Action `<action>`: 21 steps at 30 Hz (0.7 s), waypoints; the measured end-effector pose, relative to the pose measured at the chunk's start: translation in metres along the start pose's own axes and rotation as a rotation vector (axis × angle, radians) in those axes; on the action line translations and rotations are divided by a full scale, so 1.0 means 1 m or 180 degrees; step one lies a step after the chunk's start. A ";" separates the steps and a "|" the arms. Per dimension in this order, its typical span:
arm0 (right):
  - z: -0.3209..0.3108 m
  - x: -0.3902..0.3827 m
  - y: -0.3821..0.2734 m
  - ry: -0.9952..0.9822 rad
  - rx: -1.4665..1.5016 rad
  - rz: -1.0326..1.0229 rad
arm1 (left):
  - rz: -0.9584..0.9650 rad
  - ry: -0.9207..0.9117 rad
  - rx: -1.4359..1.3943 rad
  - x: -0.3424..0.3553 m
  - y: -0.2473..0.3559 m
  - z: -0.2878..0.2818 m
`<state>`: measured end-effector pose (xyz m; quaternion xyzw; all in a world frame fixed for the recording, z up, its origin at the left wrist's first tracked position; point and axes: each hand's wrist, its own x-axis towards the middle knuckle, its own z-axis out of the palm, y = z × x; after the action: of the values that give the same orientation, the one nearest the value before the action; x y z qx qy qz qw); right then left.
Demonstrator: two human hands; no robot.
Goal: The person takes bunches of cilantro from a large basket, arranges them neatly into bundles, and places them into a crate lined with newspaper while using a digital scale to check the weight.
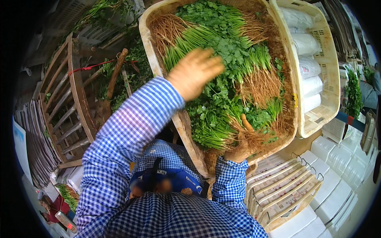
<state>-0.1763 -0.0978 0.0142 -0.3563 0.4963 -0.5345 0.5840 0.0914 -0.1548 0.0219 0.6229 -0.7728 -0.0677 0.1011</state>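
A leafy herb bunch [212,137] with its roots on lies at the lower middle of the frame, in the near end of a cream plastic crate [150,47] packed with similar greens. Its long axis runs roughly across the picture, leaves to the left, tangled brown roots [260,139] to the right. The worker's right hand [240,150], entering from below, is the nearer by far, set right at the root end; one finger rises through the strands while the others are hidden, so whether they grip cannot be told. The left hand [194,73], blurred, is well apart, above and to the left, over the greens at upper centre, its fingers spread and pointing right, holding nothing visible; from them the bunch lies down the frame and slightly right. That placement appears to matter most: the right hand at the roots, the left across the leaves of other bunches. A second crate [331,83] holding white bags [309,65] stands at upper right.
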 end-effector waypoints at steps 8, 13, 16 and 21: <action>-0.017 0.003 0.001 -0.0115 -0.0364 -0.0221 | -0.0608 -0.0623 -0.2959 0.020 0.117 0.066; -0.021 0.014 0.004 -0.0361 0.0047 0.0034 | -0.0599 0.0377 -0.3304 0.002 0.152 0.076; -0.025 0.010 -0.003 -0.0081 0.0479 0.1253 | -0.0696 0.0335 -0.3140 0.000 0.155 0.078; -0.041 0.014 -0.007 -0.0476 0.0698 0.1148 | -0.0268 0.0236 -0.1999 -0.013 0.088 0.051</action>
<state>-0.2184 -0.1083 0.0071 -0.2349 0.4462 -0.4443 0.7405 -0.0022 -0.1240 -0.0082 0.5947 -0.6835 -0.2844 0.3136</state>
